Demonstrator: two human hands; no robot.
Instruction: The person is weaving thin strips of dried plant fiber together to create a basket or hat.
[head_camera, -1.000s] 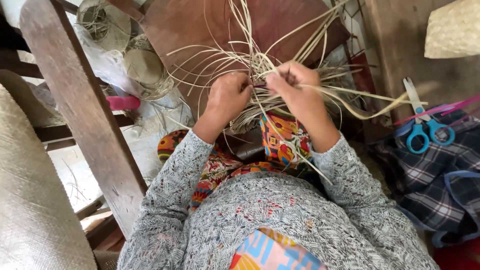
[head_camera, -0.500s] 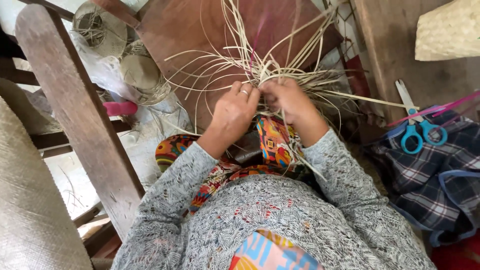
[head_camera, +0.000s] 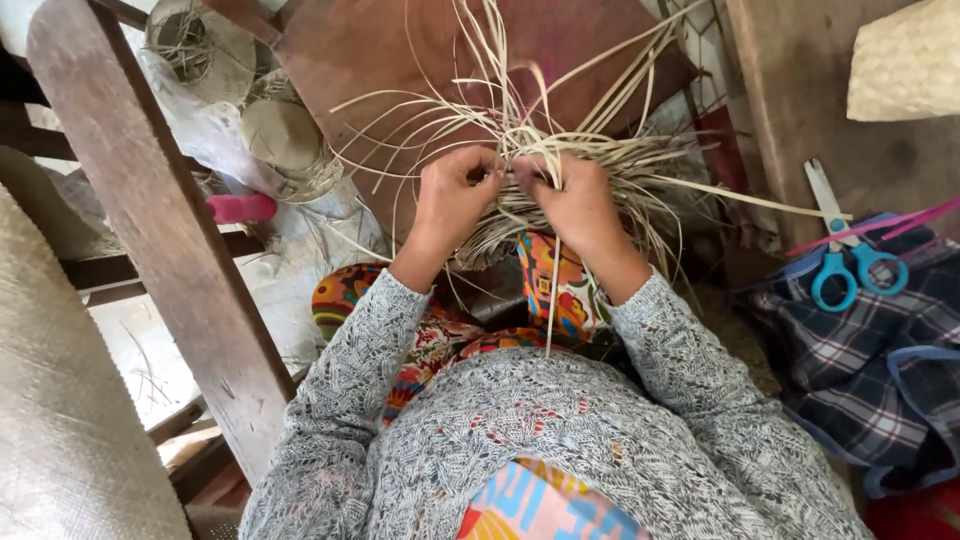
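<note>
Pale straw strips (head_camera: 560, 150) are pinched by both hands: the left hand (head_camera: 455, 200) and the right hand (head_camera: 572, 200) close their fingers on the half-woven piece (head_camera: 500, 225) above the knees. Blue-handled scissors (head_camera: 845, 255) lie well apart on a checked cloth (head_camera: 870, 350).

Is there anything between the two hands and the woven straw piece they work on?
No, nothing visible stands between. The left hand and the right hand both already grip the woven straw piece directly; only its own loose strips fan out around the fingers.
</note>
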